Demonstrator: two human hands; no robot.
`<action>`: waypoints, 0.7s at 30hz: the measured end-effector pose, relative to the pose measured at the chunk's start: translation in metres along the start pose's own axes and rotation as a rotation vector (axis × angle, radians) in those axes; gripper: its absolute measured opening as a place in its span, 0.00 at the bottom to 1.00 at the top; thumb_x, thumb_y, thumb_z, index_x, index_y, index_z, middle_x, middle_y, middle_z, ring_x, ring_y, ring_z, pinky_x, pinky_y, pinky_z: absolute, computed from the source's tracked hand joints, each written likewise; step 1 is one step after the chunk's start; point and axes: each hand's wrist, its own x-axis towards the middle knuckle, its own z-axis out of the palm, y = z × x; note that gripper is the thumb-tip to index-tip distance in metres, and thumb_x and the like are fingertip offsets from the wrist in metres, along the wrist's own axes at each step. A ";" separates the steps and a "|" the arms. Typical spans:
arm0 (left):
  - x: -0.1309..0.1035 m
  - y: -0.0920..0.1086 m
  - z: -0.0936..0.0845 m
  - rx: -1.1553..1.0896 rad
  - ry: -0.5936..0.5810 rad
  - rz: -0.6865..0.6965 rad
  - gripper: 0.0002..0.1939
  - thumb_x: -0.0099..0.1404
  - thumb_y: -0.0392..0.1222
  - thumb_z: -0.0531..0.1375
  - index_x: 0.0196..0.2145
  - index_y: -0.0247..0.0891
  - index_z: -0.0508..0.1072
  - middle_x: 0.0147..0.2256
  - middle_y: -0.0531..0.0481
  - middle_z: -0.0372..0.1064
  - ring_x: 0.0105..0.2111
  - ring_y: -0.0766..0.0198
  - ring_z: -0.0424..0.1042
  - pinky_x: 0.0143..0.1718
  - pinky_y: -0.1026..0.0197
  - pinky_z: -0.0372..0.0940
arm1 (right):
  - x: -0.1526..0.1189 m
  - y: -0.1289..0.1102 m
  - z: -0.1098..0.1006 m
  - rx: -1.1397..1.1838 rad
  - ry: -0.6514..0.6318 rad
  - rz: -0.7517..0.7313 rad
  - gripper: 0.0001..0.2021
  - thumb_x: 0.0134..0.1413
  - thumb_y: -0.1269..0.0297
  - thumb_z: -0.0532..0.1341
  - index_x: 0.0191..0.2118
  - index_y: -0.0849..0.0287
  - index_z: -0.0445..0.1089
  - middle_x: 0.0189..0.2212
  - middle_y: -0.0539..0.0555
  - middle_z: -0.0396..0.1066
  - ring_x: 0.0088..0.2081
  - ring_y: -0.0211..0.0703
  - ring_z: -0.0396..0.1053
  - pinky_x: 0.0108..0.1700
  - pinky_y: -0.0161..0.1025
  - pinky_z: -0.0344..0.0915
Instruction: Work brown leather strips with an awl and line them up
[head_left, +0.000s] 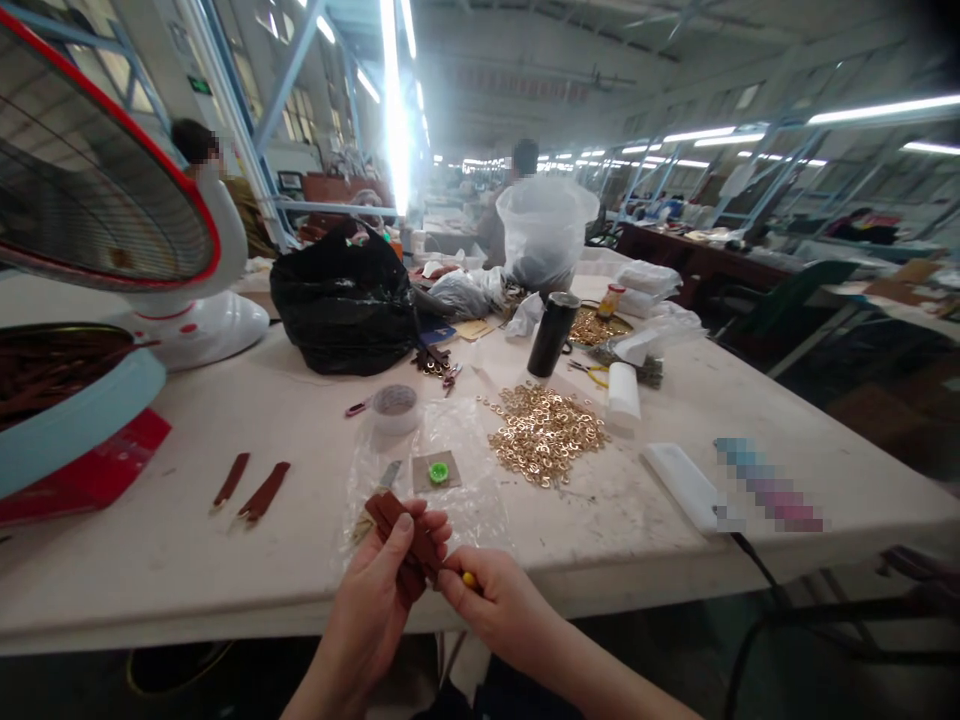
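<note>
A stack of brown leather straps (pixel 390 512) is gripped in my left hand (pixel 365 592), the thumb pressed on top and the fingers curled behind. My right hand (pixel 499 605) closes around a small tool with a yellow handle (pixel 469 580), at the lower right end of the straps; its tip is hidden. Beyond the hands, a clear plastic sheet (pixel 476 500) carries a small square plate with a green piece (pixel 439 473) and a roll of tape (pixel 395 408). A heap of gold metal rings (pixel 547 435) lies to the right of the sheet. Two finished-looking strap bundles (pixel 262 495) rest at the left.
A fan (pixel 187 330) stands at the left behind a blue-rimmed tub (pixel 90 410) of brown strips. Farther back are a black plastic bag (pixel 341 305), a black cylinder (pixel 553 335) and a white roll (pixel 623 395). A white power strip (pixel 682 490) lies at the right, its cable running off the edge.
</note>
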 end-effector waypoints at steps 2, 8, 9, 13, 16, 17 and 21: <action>0.001 -0.003 -0.005 0.093 0.024 0.015 0.19 0.51 0.47 0.65 0.38 0.36 0.69 0.31 0.47 0.75 0.30 0.64 0.72 0.31 0.65 0.67 | 0.000 0.001 -0.005 -0.170 0.031 -0.062 0.11 0.55 0.66 0.52 0.23 0.60 0.62 0.19 0.46 0.57 0.22 0.33 0.54 0.25 0.32 0.48; 0.007 -0.023 -0.004 0.287 0.041 0.087 0.19 0.49 0.54 0.64 0.32 0.37 0.69 0.16 0.61 0.58 0.14 0.76 0.53 0.14 0.72 0.49 | 0.007 0.004 -0.012 -0.655 0.140 -0.304 0.09 0.52 0.71 0.52 0.24 0.60 0.64 0.21 0.52 0.66 0.25 0.39 0.62 0.27 0.36 0.51; 0.009 -0.027 -0.001 0.298 0.035 0.057 0.20 0.48 0.54 0.64 0.32 0.37 0.68 0.16 0.61 0.57 0.14 0.76 0.52 0.14 0.71 0.47 | 0.007 0.004 -0.012 -0.704 0.125 -0.343 0.08 0.51 0.71 0.53 0.25 0.60 0.65 0.22 0.53 0.67 0.26 0.40 0.63 0.27 0.37 0.52; 0.015 -0.034 0.003 0.369 0.068 -0.009 0.19 0.43 0.51 0.66 0.27 0.36 0.66 0.18 0.59 0.58 0.16 0.73 0.55 0.16 0.71 0.49 | 0.008 0.009 -0.018 -0.780 0.030 -0.398 0.06 0.53 0.67 0.55 0.30 0.61 0.68 0.24 0.54 0.70 0.26 0.42 0.65 0.26 0.37 0.53; 0.022 -0.031 -0.001 0.461 0.047 0.001 0.19 0.45 0.53 0.64 0.28 0.36 0.65 0.16 0.61 0.56 0.14 0.75 0.50 0.15 0.70 0.43 | 0.012 0.018 -0.040 -0.751 0.012 -0.205 0.08 0.54 0.60 0.58 0.34 0.59 0.68 0.27 0.52 0.72 0.30 0.41 0.68 0.29 0.35 0.56; 0.024 -0.031 -0.002 0.483 0.040 0.023 0.20 0.46 0.54 0.63 0.29 0.36 0.66 0.16 0.61 0.57 0.13 0.75 0.49 0.15 0.70 0.43 | 0.015 0.023 -0.050 -0.766 0.035 -0.099 0.08 0.54 0.59 0.58 0.34 0.58 0.68 0.29 0.51 0.72 0.31 0.41 0.69 0.30 0.34 0.56; 0.028 -0.032 -0.003 0.498 0.050 0.062 0.25 0.43 0.55 0.65 0.34 0.35 0.68 0.17 0.57 0.63 0.14 0.73 0.55 0.15 0.68 0.46 | 0.040 0.053 -0.088 -0.920 0.142 0.204 0.07 0.58 0.68 0.53 0.37 0.59 0.67 0.35 0.54 0.71 0.36 0.42 0.68 0.35 0.35 0.57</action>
